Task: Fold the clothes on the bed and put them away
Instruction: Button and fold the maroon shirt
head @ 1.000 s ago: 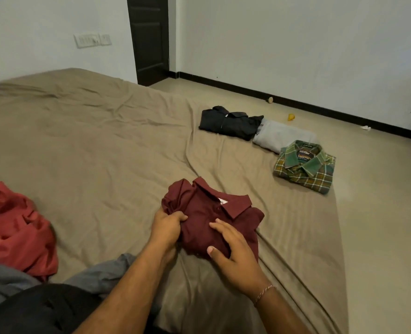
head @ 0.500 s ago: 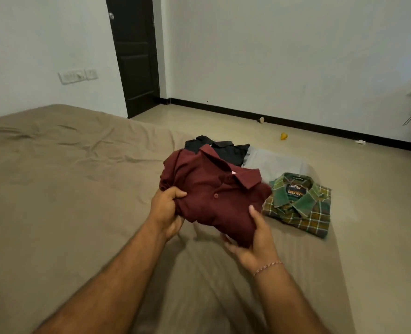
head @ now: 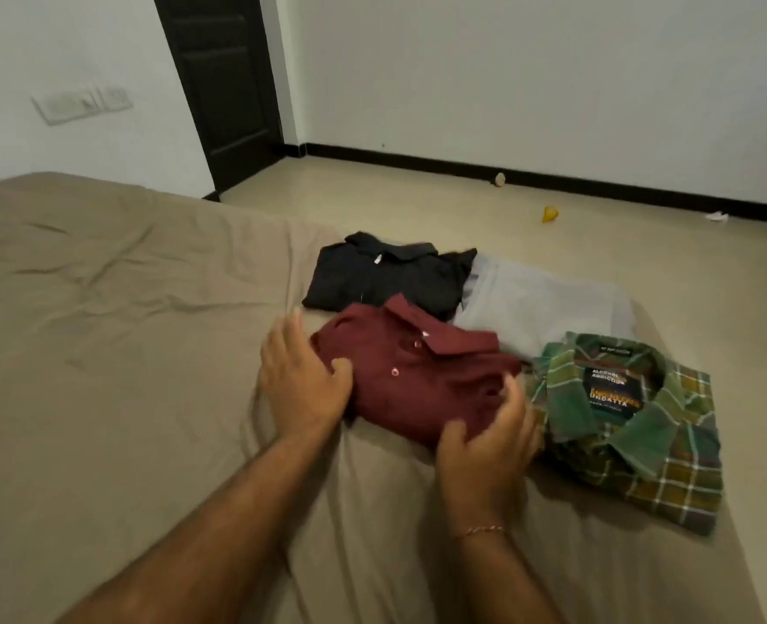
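Your folded maroon polo shirt (head: 417, 380) lies on the tan-sheeted bed (head: 102, 353), between the folded black shirt (head: 381, 274) and green plaid shirt (head: 634, 425). Your left hand (head: 303, 380) rests against its left edge, grip loose with fingers straight; your right hand (head: 489, 439) cups its near corner, fingers relaxed.

Bed (head: 102, 353) with a wrinkled tan sheet carries four folded garments near its right edge. Maroon polo shirt (head: 422, 380) lies flat as the landmark. Black shirt (head: 386, 272) just behind it, touching. Grey garment (head: 539, 304) behind and to its right. Green plaid shirt (head: 634, 425) right beside it, edges meeting.
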Demonstrator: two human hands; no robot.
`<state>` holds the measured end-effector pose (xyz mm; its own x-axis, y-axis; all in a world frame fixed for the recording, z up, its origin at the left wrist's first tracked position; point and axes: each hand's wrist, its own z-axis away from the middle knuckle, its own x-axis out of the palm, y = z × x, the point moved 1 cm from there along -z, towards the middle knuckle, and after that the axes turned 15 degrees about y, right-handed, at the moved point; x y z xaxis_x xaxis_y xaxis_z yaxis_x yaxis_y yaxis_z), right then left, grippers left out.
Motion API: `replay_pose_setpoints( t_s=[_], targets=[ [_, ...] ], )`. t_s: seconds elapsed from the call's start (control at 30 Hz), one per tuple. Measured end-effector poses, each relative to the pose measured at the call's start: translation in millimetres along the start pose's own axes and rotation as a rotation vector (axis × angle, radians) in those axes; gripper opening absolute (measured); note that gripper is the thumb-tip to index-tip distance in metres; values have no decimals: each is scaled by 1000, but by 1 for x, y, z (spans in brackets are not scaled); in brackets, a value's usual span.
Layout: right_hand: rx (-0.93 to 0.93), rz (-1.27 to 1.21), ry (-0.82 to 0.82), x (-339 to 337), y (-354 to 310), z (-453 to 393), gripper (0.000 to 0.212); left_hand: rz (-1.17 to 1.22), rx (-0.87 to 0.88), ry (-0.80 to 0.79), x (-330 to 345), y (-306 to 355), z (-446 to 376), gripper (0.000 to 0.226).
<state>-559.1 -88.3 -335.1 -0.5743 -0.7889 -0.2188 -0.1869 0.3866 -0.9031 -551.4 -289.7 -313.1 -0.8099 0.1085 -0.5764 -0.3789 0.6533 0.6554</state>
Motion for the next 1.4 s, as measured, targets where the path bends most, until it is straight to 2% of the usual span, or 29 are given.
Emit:
replay_pose_setpoints(
  t_s=[0.07, 0.1, 0.13, 0.2, 0.23, 0.3, 0.4, 0.53, 0.63, 0.73, 0.8, 0.87, 0.97, 1.03, 1.13, 1.23, 1.33, 1.4],
  targets=[
    [-504, -22, 71, 0, -37, -3, 69, -15, 403, 8, -2, 24, -2, 94],
    [-570, -32, 52, 11, -51, -12, 68, -30, 531, -62, 11, 29, -7, 92],
    [-531, -6, 23, 30, -48, -23, 68, -62, 597, -157, 23, 37, -11, 86],
    [-357, 212, -72, 71, -25, -41, 67, -150, 554, -374, 51, 33, -16, 74],
    [-353, 372, -151, 85, -9, -42, 67, -181, 512, -454, 62, 26, -16, 69],
    [-471, 591, -293, 98, 22, -32, 67, -236, 464, -544, 73, 1, -4, 67],
    [-619, 603, -321, 100, 42, -26, 67, -219, 480, -495, 81, -18, 10, 68],
    [-702, 638, -328, 107, 54, -21, 67, -221, 511, -413, 94, -28, 20, 67],
    [-699, 650, -339, 111, 54, -16, 66, -204, 487, -500, 96, -28, 13, 68],
    [-680, 691, -347, 102, 38, -21, 69, -85, 416, -585, 81, -19, 4, 68],
    [-743, 726, -380, 82, 9, -10, 72, 17, 355, -578, 42, -25, 13, 70],
    [-892, 683, -455, 65, -11, 18, 73, 148, 305, -587, 2, -38, 27, 72],
    [-982, 484, -572, 44, -41, 90, 72, 447, -14, -710, -71, -60, 39, 60],
    [-940, 389, -610, 37, -59, 136, 73, 523, -128, -658, -110, -84, 35, 54],
    [-911, 235, -747, 25, -110, 227, 74, 409, -153, -490, -204, -147, 32, 49],
    [-739, 74, -963, 22, -146, 301, 73, 232, -173, -394, -294, -190, 38, 38],
    [-353, -47, -1395, 1, -188, 371, 55, 4, -225, -309, -386, -231, 57, 22],
    [-295, 41, -1615, -16, -206, 408, 51, -282, -187, -312, -437, -255, 71, 24]
  ],
)
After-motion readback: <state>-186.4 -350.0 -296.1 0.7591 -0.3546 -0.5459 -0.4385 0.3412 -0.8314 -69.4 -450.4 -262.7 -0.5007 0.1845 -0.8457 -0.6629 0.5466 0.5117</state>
